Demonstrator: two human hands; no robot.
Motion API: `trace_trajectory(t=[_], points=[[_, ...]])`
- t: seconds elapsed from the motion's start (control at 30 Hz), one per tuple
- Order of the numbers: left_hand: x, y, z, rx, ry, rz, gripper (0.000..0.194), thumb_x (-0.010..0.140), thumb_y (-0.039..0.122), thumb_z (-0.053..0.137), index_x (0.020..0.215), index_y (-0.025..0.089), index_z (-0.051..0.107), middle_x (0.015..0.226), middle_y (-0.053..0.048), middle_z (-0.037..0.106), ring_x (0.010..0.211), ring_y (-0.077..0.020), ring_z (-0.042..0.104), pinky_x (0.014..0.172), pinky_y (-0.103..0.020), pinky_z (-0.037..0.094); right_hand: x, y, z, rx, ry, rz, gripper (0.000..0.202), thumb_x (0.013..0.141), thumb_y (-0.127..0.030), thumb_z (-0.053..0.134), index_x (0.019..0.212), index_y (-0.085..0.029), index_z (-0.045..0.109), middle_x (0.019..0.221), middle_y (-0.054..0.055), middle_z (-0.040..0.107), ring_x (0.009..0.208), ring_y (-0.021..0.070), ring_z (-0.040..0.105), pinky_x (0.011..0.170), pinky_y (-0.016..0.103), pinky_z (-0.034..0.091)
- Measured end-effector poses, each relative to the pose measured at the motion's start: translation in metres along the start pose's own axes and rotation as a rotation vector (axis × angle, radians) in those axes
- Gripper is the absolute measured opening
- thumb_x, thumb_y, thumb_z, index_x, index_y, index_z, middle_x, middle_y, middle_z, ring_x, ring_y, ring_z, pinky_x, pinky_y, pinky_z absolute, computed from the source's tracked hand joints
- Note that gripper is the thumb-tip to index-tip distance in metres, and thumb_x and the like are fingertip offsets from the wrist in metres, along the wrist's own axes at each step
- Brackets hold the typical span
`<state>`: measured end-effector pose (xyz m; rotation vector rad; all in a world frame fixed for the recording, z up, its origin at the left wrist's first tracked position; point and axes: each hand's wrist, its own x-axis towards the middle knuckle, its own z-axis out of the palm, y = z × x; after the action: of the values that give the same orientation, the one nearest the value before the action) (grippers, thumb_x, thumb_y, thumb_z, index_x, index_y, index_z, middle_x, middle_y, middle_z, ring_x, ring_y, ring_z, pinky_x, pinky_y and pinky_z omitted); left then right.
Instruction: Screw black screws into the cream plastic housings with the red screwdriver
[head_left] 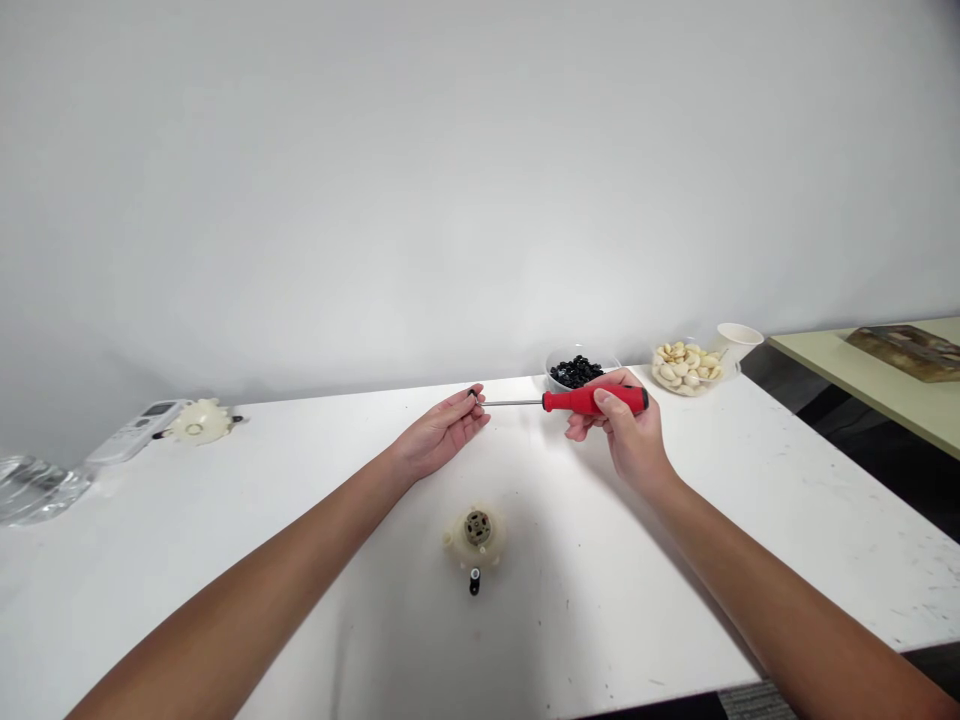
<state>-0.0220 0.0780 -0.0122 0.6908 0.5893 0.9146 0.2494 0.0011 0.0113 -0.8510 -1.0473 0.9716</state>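
Note:
My right hand [626, 430] is wrapped round the red handle of a screwdriver [592, 400], its metal shaft pointing left. Between the thumb and fingers of my left hand [446, 430] is a small black part [472, 393], and the screwdriver's tip meets it. What exactly the part is, I cannot make out. Below my hands a cream plastic housing [491, 548] lies on the white table, with a round metal motor end showing in its middle. A black piece with a round hole [475, 580] sticks out from its near side.
At the back stand a clear bowl of black parts [576, 372], a clear bowl of cream-coloured pieces [686, 368] and a white cup [739, 342]. To the left lie another cream housing [201, 422], a white remote control [139, 432] and clear plastic wrapping [41, 490]. A wall rises behind the table [750, 560].

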Motion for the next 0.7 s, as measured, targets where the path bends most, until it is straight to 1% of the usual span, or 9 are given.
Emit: trace_trajectory(t=[0.17, 0.37, 0.53, 0.7], points=[[0.0002, 0.0002, -0.0001, -0.002, -0.008, 0.002, 0.012, 0.1, 0.012, 0.065, 0.108, 0.015, 0.074, 0.1, -0.006, 0.07, 0.09, -0.0114, 0.069, 0.101, -0.026, 0.058, -0.0012, -0.0023, 0.0019, -0.007, -0.013, -0.019, 0.024, 0.089, -0.043, 0.075, 0.093, -0.022, 0.063, 0.068, 0.002, 0.071, 0.054, 0.0198, 0.068, 0.052, 0.033, 0.057], [-0.0011, 0.001, 0.0007, -0.016, 0.003, -0.014, 0.012, 0.101, 0.012, 0.063, 0.109, 0.013, 0.072, 0.091, -0.006, 0.069, 0.088, -0.0119, 0.07, 0.101, -0.028, 0.059, -0.0005, -0.002, 0.0005, 0.005, -0.003, -0.022, 0.028, 0.088, -0.044, 0.077, 0.095, -0.022, 0.062, 0.068, 0.001, 0.071, 0.057, 0.0214, 0.07, 0.053, 0.034, 0.058], [-0.0022, 0.0017, 0.0018, 0.027, 0.005, -0.03, 0.014, 0.101, 0.012, 0.064, 0.112, 0.012, 0.072, 0.091, -0.007, 0.071, 0.087, -0.0135, 0.071, 0.098, -0.028, 0.06, -0.0002, -0.0026, -0.001, 0.0, -0.044, -0.051, 0.022, 0.093, -0.04, 0.072, 0.097, -0.022, 0.061, 0.069, 0.001, 0.072, 0.058, 0.021, 0.07, 0.054, 0.035, 0.058], [-0.0013, -0.0001, 0.0027, 0.073, 0.001, -0.007, 0.015, 0.097, 0.011, 0.069, 0.112, 0.013, 0.072, 0.088, -0.005, 0.069, 0.084, -0.0123, 0.069, 0.099, -0.029, 0.059, -0.0026, -0.007, 0.0001, -0.031, -0.057, -0.096, 0.02, 0.094, -0.039, 0.071, 0.098, -0.022, 0.061, 0.073, 0.001, 0.071, 0.058, 0.0207, 0.07, 0.054, 0.037, 0.06]])
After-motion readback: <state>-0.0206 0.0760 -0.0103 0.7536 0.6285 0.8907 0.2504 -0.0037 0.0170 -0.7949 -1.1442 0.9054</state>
